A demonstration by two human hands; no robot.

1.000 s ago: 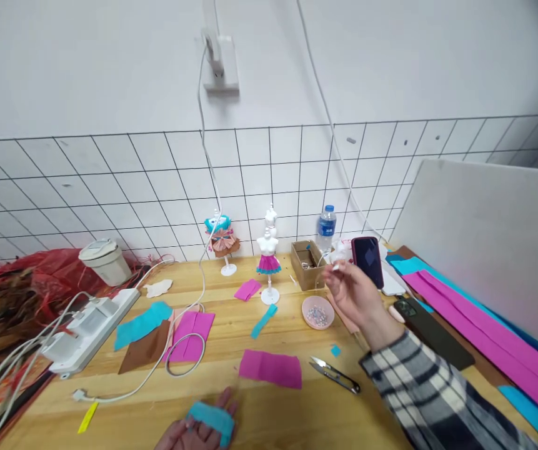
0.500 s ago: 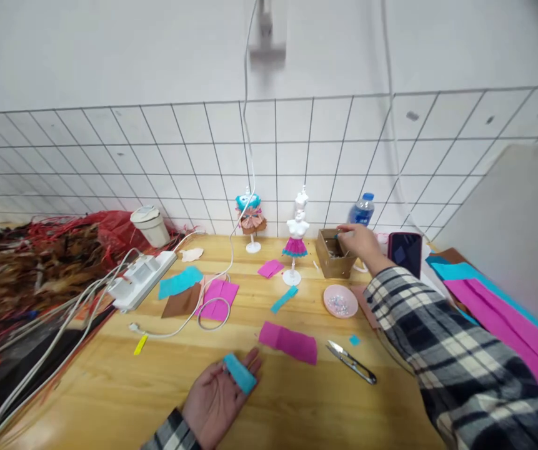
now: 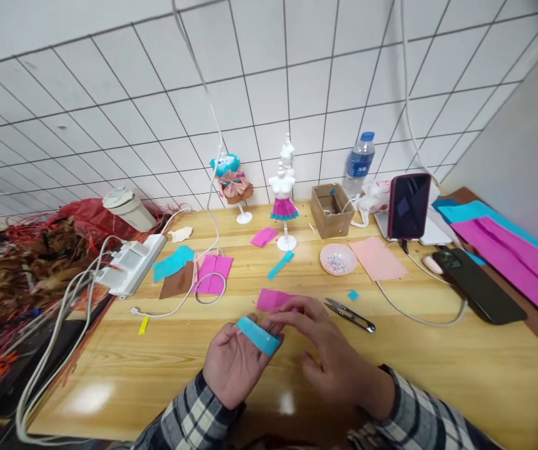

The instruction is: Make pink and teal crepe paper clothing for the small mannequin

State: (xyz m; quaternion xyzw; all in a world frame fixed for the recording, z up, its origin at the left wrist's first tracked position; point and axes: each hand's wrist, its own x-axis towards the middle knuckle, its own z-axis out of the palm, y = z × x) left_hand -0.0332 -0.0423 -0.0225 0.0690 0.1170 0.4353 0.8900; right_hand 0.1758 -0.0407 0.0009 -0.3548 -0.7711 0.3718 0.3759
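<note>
holding left hand (image 3: 235, 370) palm up, loosely opened, with blue strip (image 3: 258, 336) lying across its fingers, low over wooden table (image 3: 156, 362). holding right hand (image 3: 332, 356) close beside, fingertips near the strip's end; cannot tell whether pinching anything. just beyond, partly covered by right hand, pink cloth (image 3: 271, 300); to its right, snips (image 3: 350, 314) and small blue scrap (image 3: 353, 295). farther out, pink bowl (image 3: 351, 254) with beads, beside peach cloth (image 3: 378, 257); well off left, power strip (image 3: 132, 265). beyond, doll stand (image 3: 282, 209) in pink skirt, near cardboard box (image 3: 337, 226), with bottle (image 3: 360, 165) behind the box, before tiled wall (image 3: 269, 81).
</note>
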